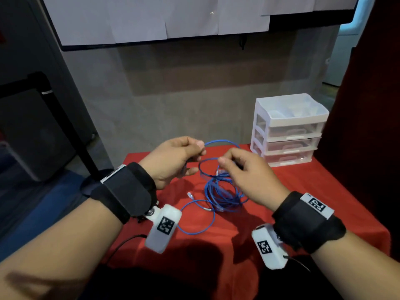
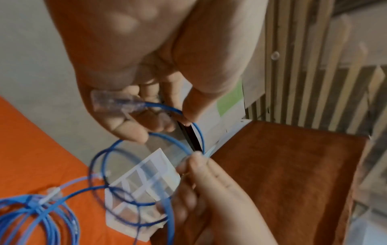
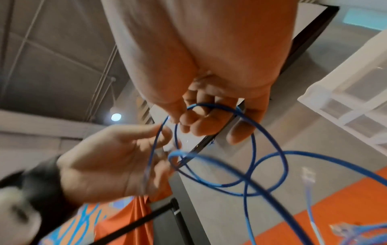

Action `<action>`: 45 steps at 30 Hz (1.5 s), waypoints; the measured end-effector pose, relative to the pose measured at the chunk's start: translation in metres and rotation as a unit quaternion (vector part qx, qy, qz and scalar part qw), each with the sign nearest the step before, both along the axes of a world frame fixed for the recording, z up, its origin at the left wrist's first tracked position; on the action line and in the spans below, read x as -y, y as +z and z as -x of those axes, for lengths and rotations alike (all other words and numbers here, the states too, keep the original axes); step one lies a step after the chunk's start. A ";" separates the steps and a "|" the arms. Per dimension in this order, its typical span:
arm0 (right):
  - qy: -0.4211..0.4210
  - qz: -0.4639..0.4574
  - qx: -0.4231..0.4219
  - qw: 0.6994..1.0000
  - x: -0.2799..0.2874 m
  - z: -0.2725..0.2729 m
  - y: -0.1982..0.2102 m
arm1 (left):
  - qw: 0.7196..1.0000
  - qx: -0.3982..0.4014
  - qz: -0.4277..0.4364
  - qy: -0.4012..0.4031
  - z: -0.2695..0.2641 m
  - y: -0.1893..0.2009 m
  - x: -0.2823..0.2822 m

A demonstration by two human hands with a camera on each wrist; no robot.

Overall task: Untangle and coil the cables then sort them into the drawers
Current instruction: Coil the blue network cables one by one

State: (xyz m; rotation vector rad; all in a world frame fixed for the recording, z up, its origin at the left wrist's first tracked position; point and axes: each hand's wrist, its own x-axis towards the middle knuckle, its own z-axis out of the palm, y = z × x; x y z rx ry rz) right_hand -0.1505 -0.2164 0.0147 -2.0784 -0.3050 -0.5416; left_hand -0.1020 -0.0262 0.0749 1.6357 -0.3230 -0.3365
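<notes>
Red cloth-covered table (image 1: 324, 191), small, against a grey wall. At its far right corner, white plastic three-drawer unit (image 1: 290, 135) with clear drawer fronts, all drawers closed.

Mid-table: tangled heap of thin blue network cables (image 1: 223, 195), clear plugs poking out; one strand loops off toward the near left.

Both hands raised above the heap, close together but not touching. Left hand (image 1: 173, 159) has thumb and fingers curled on one blue cable near its clear plug (image 2: 117, 102), which lies across the palm. Right hand (image 1: 244, 169) pinches the same strand a little further along, with a couple of loops hanging between.

Judgement: coiling has just begun. Best to keep the plug end anchored in the left hand, feed even loops with the right, and lift slack gently so the heap doesn't snag or drag.
</notes>
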 end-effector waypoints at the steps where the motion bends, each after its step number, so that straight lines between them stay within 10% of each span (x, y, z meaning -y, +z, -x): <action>1: -0.007 -0.026 0.013 1.000 0.001 0.000 0.006 | 1.000 0.022 -0.018 -0.011 0.002 -0.003 0.000; 14: -0.019 -0.092 0.022 0.995 0.010 0.014 0.029 | 0.974 0.206 -0.066 -0.064 0.015 -0.001 0.013; 19: 0.094 0.050 -0.118 0.987 0.025 0.028 0.035 | 0.991 0.125 -0.014 -0.042 0.011 -0.002 0.008; 24: 0.070 0.151 -0.063 0.984 0.026 0.033 0.032 | 0.985 0.165 -0.013 0.039 0.007 -0.007 0.013; 32: -0.024 -0.106 -0.009 0.994 0.009 0.025 0.023 | 0.959 0.274 -0.065 0.024 0.016 -0.010 0.020; 45: -0.146 -0.071 0.034 0.986 0.026 0.020 0.023 | 0.904 0.355 -0.239 0.007 0.006 -0.031 0.001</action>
